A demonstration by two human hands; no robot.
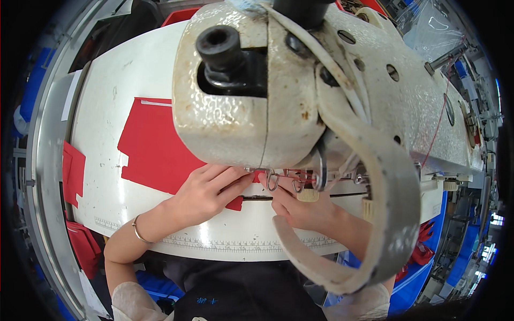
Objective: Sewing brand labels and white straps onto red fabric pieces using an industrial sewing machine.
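Observation:
A red fabric piece lies flat on the white sewing table, partly covered by the head of a sewing machine. My left hand rests on its near edge, fingers bent and pressed together on the cloth close to the needle area. Opposite it, my right hand is beside the needle area, fingers curled in. Wire guides and red thread hide its fingertips, so what they grip cannot be made out. The needle itself does not show.
A ruler strip runs along the front of the white tabletop. More red cut fabric sits at the left edge. A curved pale guard arches over my right forearm. Blue bins with red pieces stand at the lower right.

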